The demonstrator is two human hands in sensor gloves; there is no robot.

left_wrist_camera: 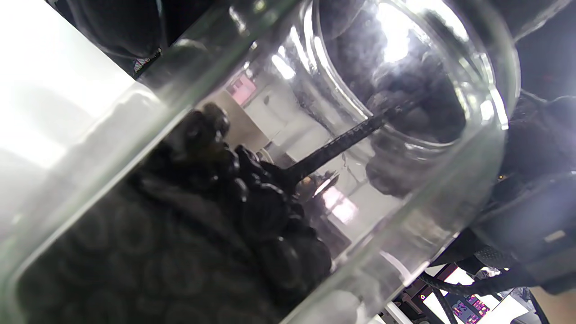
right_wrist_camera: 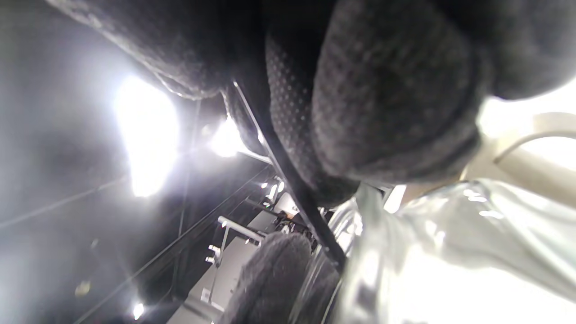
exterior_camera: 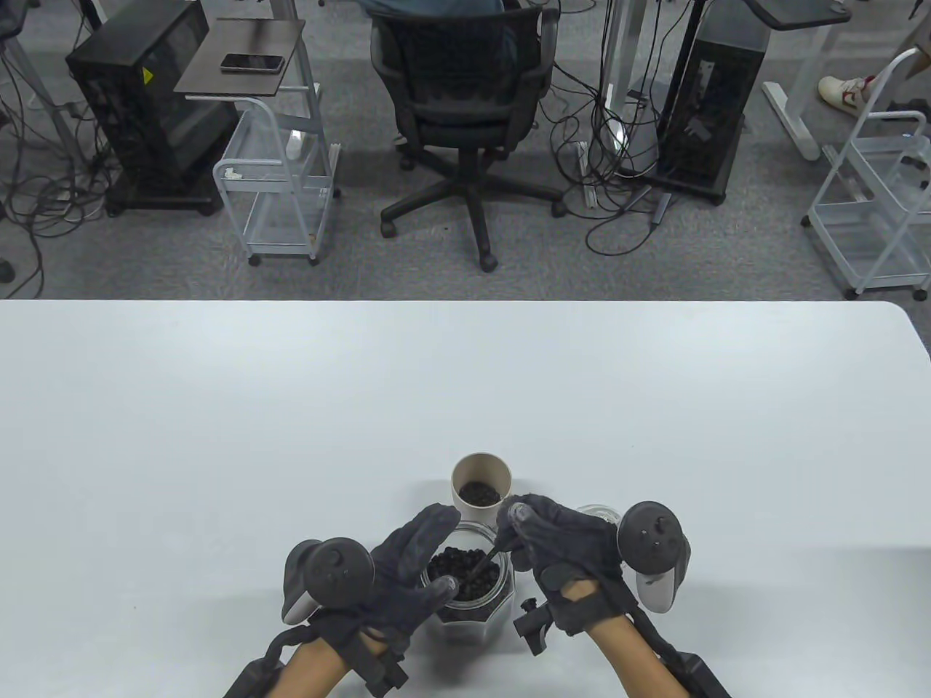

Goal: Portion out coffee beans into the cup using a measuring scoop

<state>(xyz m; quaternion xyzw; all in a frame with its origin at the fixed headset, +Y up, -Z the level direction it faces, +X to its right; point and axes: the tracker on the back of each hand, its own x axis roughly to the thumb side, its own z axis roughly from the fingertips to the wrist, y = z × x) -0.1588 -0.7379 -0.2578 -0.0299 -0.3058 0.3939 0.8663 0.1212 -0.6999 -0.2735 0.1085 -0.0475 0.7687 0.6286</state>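
A clear glass jar (exterior_camera: 473, 611) of dark coffee beans (exterior_camera: 454, 567) stands near the table's front edge. My left hand (exterior_camera: 414, 567) wraps round the jar's left side, thumb on its rim. My right hand (exterior_camera: 542, 531) pinches the black handle of the measuring scoop (exterior_camera: 484, 561), whose bowl is sunk in the beans. Through the glass in the left wrist view the scoop handle (left_wrist_camera: 342, 144) slants down into the beans (left_wrist_camera: 252, 211). A beige cup (exterior_camera: 481, 486) with some beans at its bottom stands just behind the jar. In the right wrist view the handle (right_wrist_camera: 288, 175) runs under my fingers (right_wrist_camera: 396, 90).
The jar's glass lid (exterior_camera: 600, 512) lies behind my right hand, mostly hidden. The white table (exterior_camera: 291, 407) stretches wide to the left, right and back. Beyond its far edge are an office chair (exterior_camera: 465, 109), carts and cables on the floor.
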